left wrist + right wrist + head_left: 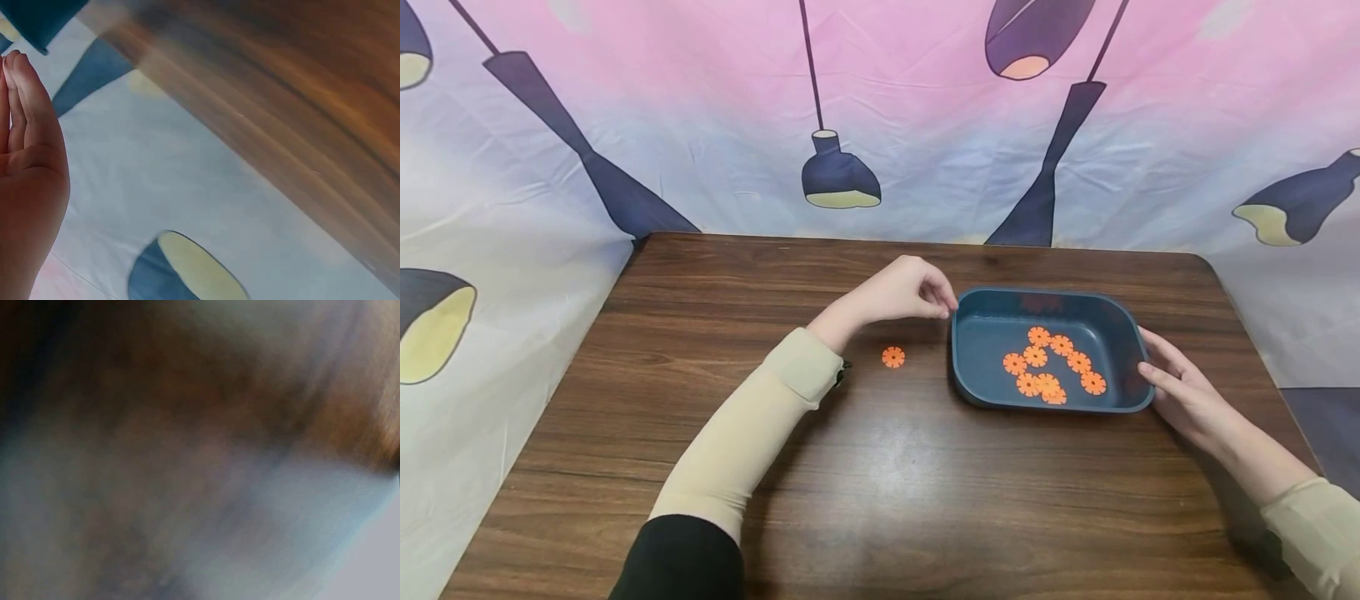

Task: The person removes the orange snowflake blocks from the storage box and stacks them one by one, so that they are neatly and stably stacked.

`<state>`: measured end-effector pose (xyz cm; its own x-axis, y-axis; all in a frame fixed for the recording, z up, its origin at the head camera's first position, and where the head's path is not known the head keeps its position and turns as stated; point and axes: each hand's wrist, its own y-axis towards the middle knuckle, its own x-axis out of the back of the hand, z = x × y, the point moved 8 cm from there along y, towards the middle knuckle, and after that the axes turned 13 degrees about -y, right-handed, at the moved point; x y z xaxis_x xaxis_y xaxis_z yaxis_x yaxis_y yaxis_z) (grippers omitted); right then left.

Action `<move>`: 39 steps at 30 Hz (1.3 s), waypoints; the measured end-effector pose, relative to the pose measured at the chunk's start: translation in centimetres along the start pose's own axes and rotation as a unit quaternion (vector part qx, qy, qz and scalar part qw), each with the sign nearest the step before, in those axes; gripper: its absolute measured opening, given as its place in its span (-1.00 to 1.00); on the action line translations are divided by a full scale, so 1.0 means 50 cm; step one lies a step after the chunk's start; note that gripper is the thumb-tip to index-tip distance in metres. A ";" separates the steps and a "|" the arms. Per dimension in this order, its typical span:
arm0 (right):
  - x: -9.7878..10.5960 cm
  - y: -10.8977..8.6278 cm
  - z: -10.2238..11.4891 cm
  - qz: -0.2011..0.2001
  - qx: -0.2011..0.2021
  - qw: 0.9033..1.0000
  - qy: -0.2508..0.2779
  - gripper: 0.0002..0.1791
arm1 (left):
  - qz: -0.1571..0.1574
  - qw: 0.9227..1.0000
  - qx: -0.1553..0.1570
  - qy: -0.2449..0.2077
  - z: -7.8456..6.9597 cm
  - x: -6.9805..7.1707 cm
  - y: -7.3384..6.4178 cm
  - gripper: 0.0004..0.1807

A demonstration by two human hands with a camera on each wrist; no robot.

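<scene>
A dark teal tray [985,402] with rounded corners stands at the right of the wooden table, and its corner shows at the top of the left wrist view. My left hand [906,287] pinches the rim by its left back corner, fingertips right at the edge. On the opposite side, my right hand [1183,387] grips the tray's end, thumb up by the rim and fingers along the outside wall. Inside lie several orange notched interlocking discs [1078,362], some overlapping. One more orange disc [892,357] lies on the table beside my left wrist. The right wrist view is blurred.
The brown wooden table [895,500] ends at the back against a pink and blue cloth [722,108] printed with lamps. More of the cloth hangs at the left and right sides. My left sleeve [752,425] crosses the table's left half.
</scene>
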<state>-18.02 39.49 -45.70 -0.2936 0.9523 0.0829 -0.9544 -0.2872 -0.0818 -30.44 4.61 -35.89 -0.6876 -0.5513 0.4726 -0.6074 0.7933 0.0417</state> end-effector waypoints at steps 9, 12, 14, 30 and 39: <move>-0.005 0.000 0.004 0.010 0.023 0.999 0.023 -0.41 | 0.040 0.999 -0.019 0.002 -0.045 -0.060 0.065 -0.86; -0.005 -0.001 0.004 0.009 0.026 0.999 0.025 -0.41 | 0.065 0.998 -0.016 0.000 -0.048 -0.086 0.084 -0.85; -0.005 -0.001 0.004 0.009 0.028 0.999 0.026 -0.41 | 0.082 0.997 -0.011 -0.001 -0.049 -0.102 0.095 -0.83; -0.004 0.000 0.003 0.007 0.021 0.999 0.025 -0.41 | 0.171 0.984 0.032 0.029 -0.015 -0.210 0.142 -0.82; -0.005 0.000 0.004 0.007 0.020 1.000 0.016 -0.41 | 0.186 0.978 0.046 0.081 -0.003 -0.244 0.154 -0.78</move>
<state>-17.94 39.24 -45.53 -0.3058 0.9508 0.0491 -0.9518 -0.3039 -0.0422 -26.66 17.48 -41.22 -0.8000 -0.1744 0.5741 -0.3655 0.9005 -0.2356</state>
